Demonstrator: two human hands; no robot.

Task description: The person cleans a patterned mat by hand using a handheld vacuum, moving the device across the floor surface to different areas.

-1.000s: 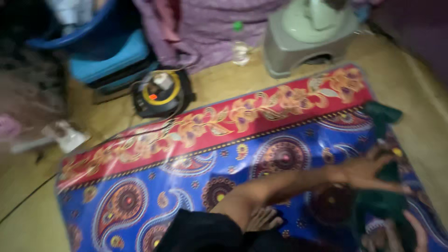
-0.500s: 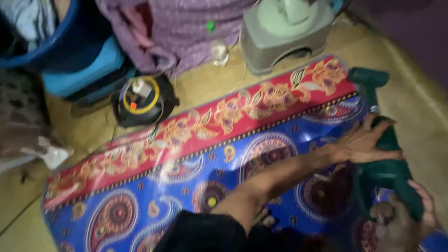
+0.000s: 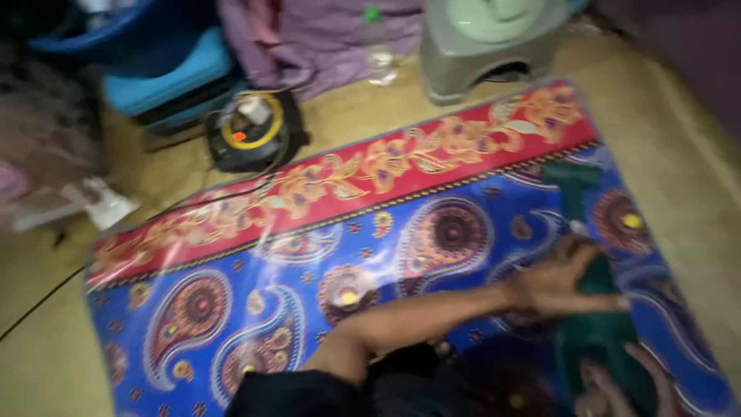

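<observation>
On the mat (image 3: 231, 309), both hands grip blurred green cloth (image 3: 598, 340) (right hand (image 3: 610, 386) half cut off)

The whole view is smeared by motion blur. The dark green cloth garment (image 3: 598, 340) lies partly hidden under the left hand (image 3: 559, 282), its near end cut off by the bottom edge. The right hand (image 3: 610, 386) shows only fingers at that edge; its grip cannot be told. The grey plastic stool (image 3: 494, 50) is cropped by the far edge.
</observation>
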